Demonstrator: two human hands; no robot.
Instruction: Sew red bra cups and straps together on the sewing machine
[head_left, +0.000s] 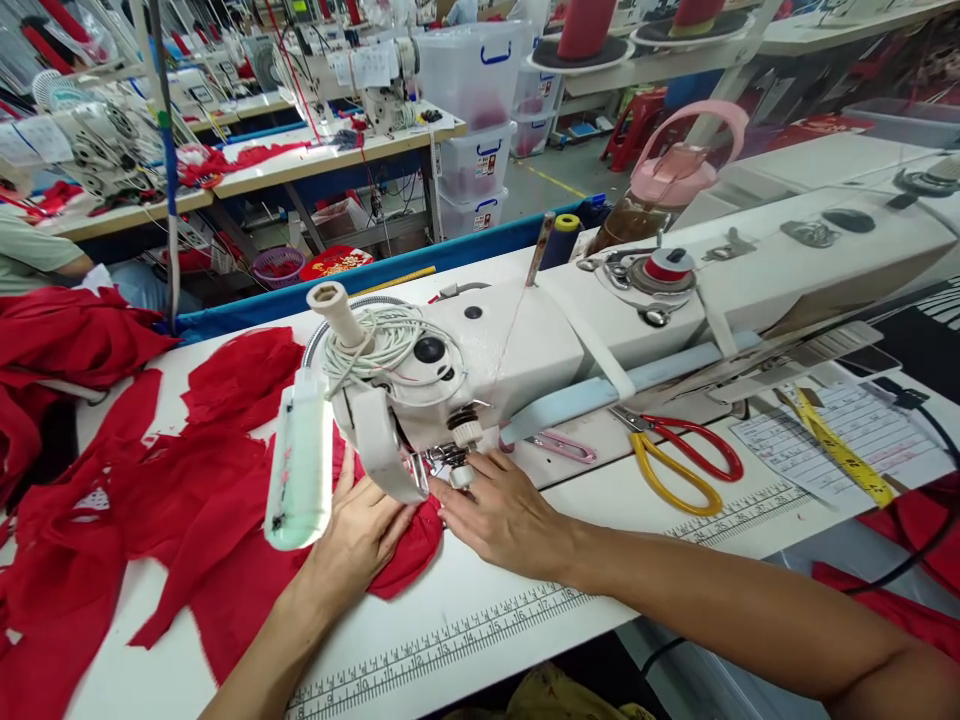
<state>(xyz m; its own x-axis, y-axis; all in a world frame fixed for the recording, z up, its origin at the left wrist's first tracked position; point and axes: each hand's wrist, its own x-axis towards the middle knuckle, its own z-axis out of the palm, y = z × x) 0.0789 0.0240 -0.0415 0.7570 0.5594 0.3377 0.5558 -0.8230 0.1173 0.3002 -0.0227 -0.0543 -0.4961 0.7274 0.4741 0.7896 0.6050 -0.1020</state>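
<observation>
Red fabric (409, 560) lies under the head of a white sewing machine (517, 330). My left hand (364, 525) rests flat on this cloth, left of the needle area, with its fingers stretched forward. On the other side, my right hand (495, 510) is closed at the fabric's right edge, close to the presser foot (450, 455); the fingertips are partly hidden. The needle itself is hard to make out. A lit pale-green lamp (300, 465) hangs beside my left hand. More red cloth (195, 480) spreads across the table to the left.
Right of the machine head lie scissors (679, 455) with red and yellow handles, pink thread snips (562, 445), and a written sheet (847, 440) under a yellow tape measure (844, 450). A pink-lidded bottle (675, 170) stands behind the machine. A printed ruler (450, 645) runs along the table's front.
</observation>
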